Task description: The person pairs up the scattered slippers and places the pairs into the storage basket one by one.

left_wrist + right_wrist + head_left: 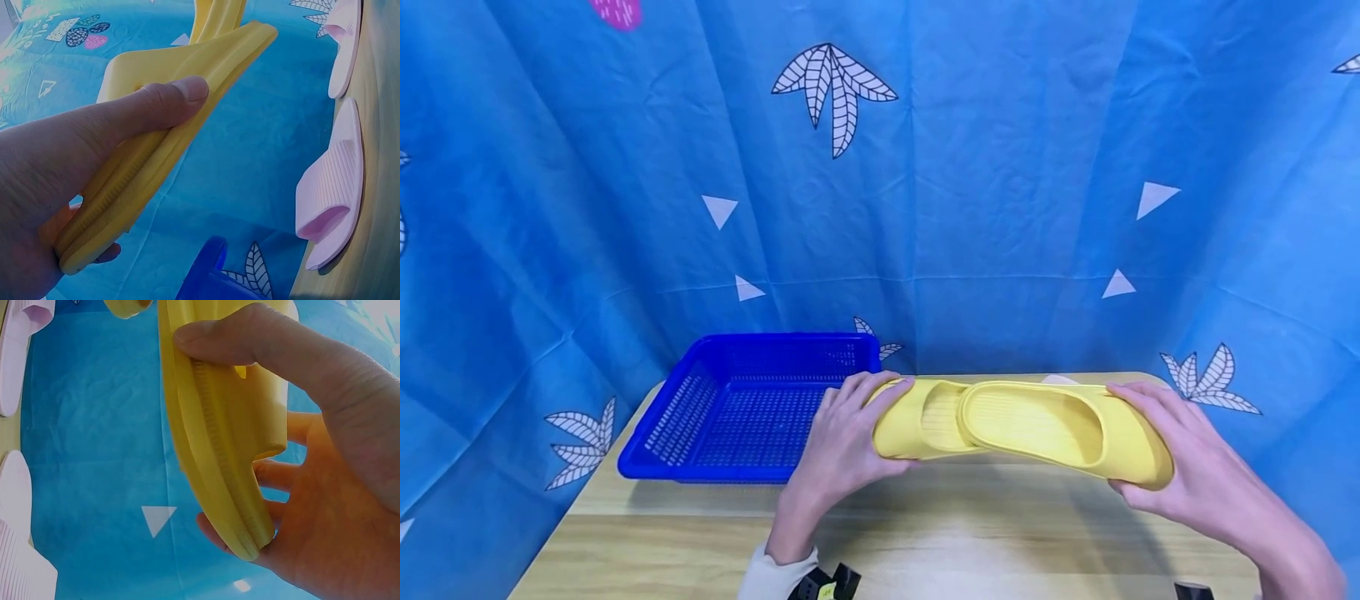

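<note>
My left hand (848,433) grips a yellow slipper (901,423) by its toe end, thumb along the near side. With my right hand (1198,458) I hold a second yellow slipper (1138,442), also around its toe end. Both slippers are raised above the table, heels pointing inward. In the head view the right slipper's heel overlaps the left one's in front. The left wrist view shows the thumb pressed on the side of the left slipper (156,172). In the right wrist view, the thumb and fingers clasp the right slipper (215,437) from both sides.
A blue perforated basket (760,417) stands at the back left of the wooden table (700,533). Pink slippers, one nearer (328,187) and one farther (345,47), lie on the table, mostly hidden in the head view. A blue patterned curtain (1000,167) hangs behind.
</note>
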Motion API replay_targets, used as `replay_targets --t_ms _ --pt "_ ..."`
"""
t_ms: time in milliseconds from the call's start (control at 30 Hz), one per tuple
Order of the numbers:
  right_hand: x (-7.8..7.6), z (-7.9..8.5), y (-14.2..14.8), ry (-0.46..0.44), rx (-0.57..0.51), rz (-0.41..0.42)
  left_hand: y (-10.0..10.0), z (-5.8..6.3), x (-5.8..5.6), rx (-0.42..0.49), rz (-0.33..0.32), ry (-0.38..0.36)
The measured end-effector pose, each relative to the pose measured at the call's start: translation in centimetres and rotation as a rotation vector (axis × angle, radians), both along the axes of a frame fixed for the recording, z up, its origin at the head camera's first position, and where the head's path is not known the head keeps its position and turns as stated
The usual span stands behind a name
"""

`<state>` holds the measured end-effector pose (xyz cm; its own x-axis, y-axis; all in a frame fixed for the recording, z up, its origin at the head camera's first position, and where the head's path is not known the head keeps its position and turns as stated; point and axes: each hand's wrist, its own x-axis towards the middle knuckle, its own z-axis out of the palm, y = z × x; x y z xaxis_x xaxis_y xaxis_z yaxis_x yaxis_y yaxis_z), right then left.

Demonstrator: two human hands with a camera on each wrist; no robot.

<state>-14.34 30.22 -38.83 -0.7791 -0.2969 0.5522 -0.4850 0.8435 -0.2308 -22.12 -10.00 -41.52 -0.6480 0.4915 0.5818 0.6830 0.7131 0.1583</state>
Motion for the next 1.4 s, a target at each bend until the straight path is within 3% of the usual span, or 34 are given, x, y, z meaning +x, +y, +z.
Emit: replay_targets --t_ms 467,900,1400 --pt "0.22 -0.33 -0.47 -0.016 0.018 0.001 0.30 -0.30 -0.03 -0.005 -0.014 0.055" --pt "-0.27 -0.53 -0.95 0.021 0.017 0.012 0.42 -0.26 -0.20 -0.019 -0.009 0.100" --pt "-0.55 -0.51 -0.77 0.018 0.005 0.036 0.59 -0.40 -0.28 -0.024 -0.014 0.074"
